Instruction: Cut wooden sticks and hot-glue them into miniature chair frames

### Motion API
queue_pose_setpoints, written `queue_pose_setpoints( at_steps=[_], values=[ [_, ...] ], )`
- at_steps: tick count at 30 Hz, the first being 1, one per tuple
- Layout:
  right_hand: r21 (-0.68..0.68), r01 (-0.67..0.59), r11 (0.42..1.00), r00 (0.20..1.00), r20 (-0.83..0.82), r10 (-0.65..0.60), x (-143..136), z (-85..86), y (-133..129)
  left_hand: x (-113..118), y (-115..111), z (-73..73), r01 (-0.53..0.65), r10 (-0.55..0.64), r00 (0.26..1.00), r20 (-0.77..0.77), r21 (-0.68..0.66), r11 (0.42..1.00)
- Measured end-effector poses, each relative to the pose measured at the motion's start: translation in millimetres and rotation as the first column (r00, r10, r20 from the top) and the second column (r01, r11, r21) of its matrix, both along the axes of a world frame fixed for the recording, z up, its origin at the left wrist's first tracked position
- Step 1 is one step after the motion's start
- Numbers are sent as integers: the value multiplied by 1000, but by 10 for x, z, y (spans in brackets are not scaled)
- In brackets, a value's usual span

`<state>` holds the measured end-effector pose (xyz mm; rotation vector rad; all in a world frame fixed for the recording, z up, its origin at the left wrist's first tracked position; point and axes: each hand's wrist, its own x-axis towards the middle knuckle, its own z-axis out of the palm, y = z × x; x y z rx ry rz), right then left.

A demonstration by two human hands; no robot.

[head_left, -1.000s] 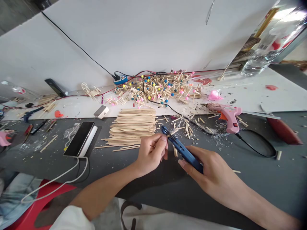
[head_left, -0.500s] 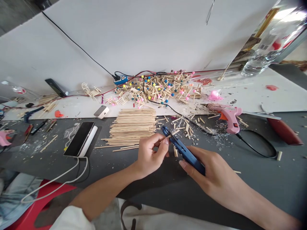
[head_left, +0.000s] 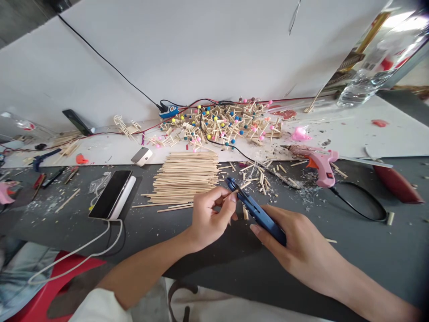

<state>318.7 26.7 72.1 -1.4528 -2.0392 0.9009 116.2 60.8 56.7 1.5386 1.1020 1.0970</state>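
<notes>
My left hand point(head_left: 212, 217) pinches a short thin wooden stick point(head_left: 246, 184) between thumb and fingers. The stick runs across the jaws of a pair of blue cutters point(head_left: 259, 212), its tip showing on the far side. My right hand point(head_left: 295, 241) is wrapped round the cutters' handles, which are pressed close together. Just behind my left hand lies a stack of long wooden sticks point(head_left: 187, 174). Cut stick pieces point(head_left: 263, 181) are scattered beyond the cutters, and another short piece point(head_left: 246, 213) lies on the grey table under the jaws.
A pink glue gun point(head_left: 323, 163) with a black cord lies at right, near a red-handled tool point(head_left: 398, 183). A phone point(head_left: 111, 193) on a white cable is at left. Behind stands a heap of stick pieces with coloured balls point(head_left: 221, 123). A clear bottle point(head_left: 362, 85) is at far right.
Almost nothing differs. Both hands, the stick and the cutters stay in nearly the same place.
</notes>
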Motion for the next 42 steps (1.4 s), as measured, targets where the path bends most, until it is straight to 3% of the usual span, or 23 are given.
queue_pose_setpoints(
  at_steps=[7, 31, 42],
  values=[
    [-10, -2, 1000, 1000, -1, 2, -3, -13, -3, 21, 0, 6, -2, 5, 999, 46, -69, 998],
    [38, 16, 999, 999, 46, -18, -5, -60, 10, 40, 12, -5, 35, -29, 997, 79, -81, 996],
    [-35, 23, 999, 998, 55, -21, -20, -72, -4, 41, 13, 1, 71, -61, 992, 107, -96, 993]
  ],
)
